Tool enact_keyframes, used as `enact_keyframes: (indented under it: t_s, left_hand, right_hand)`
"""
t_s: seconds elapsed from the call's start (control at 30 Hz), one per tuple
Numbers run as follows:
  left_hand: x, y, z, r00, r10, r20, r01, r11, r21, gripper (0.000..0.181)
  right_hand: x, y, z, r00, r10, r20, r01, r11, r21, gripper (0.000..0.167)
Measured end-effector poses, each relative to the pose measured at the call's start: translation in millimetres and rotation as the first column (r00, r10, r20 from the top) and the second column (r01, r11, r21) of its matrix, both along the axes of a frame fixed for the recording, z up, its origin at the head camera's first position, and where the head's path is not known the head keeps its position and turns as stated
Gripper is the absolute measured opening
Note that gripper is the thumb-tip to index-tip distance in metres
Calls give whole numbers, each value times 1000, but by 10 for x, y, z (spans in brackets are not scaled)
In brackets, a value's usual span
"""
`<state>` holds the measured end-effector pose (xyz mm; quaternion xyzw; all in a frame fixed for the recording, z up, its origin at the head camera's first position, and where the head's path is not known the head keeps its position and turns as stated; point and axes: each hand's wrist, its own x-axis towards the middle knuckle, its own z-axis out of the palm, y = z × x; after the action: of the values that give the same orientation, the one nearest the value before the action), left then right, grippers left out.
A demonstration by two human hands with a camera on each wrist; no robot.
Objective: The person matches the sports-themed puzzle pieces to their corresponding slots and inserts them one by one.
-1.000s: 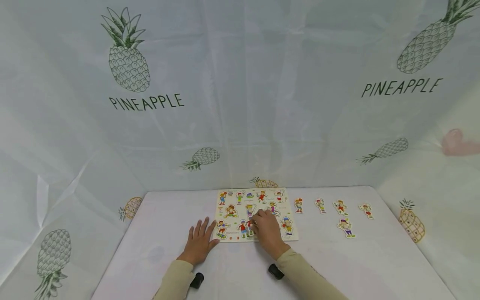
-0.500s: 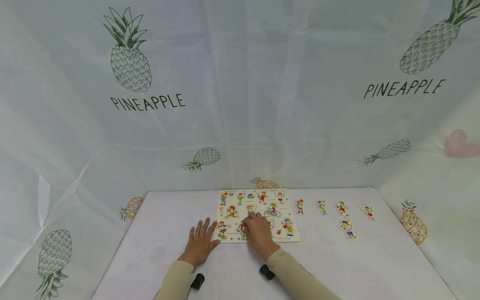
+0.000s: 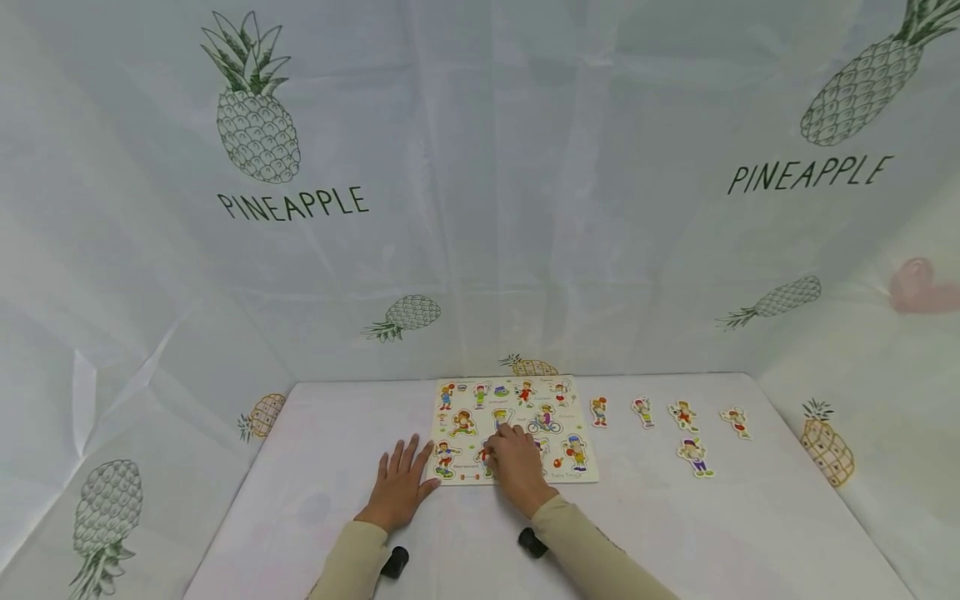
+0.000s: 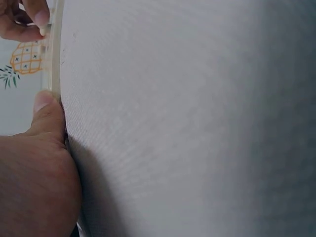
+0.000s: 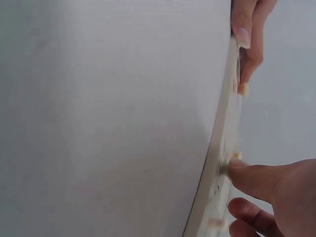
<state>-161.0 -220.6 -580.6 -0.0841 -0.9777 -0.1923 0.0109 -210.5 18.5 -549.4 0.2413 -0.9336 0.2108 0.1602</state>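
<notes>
A cream peg puzzle board (image 3: 567, 427) printed with sports figures lies at the far middle of the table. My left hand (image 3: 402, 486) rests flat beside its near left corner, fingers spread, thumb touching the edge. My right hand (image 3: 517, 463) is over the lower middle of the board. There it pinches the small peg (image 4: 44, 31) of a red-shirted puzzle piece (image 3: 483, 455), mostly hidden under the fingers. In the right wrist view the thumb (image 5: 247, 174) presses against a peg close to the board's face.
Several loose figure pieces lie right of the board, among them a purple-trousered one (image 3: 694, 457) and a red-skirted one (image 3: 736, 422). A pineapple-print sheet (image 3: 480, 250) hangs behind the table. Black wrist devices (image 3: 394, 562) sit under both wrists.
Over the last second my right hand shifted left with the puzzle piece, uncovering the cyclist figure. During the last half second it barely moves. My left hand stays put.
</notes>
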Motion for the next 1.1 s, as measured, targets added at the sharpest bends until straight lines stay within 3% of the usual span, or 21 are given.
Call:
enact_keyframes:
  t_s: [0.27,0.57,0.8,1.1]
  left_hand:
    - [-3,-15,-37,1000,-2,-16,2,1000,-12,66]
    - [-44,-50,-110,1000,-5,-22,4,999,-42,67]
    - [-49,-43,-100,1000,-8,-13,8,999,-37,68]
    - [-40,-38,-76,1000,-6,0,6,1000,-21,70]
  right_hand:
    - [-11,303,58,998,-65,9,65,998,-24,18]
    - [-57,936,159,981,-194,29,195,980,-33,17]
    - [-59,1462,183,960,-275,60,278,959,-57,18]
    - [-32,2042,158,942,-337,3,336,939,-74,20]
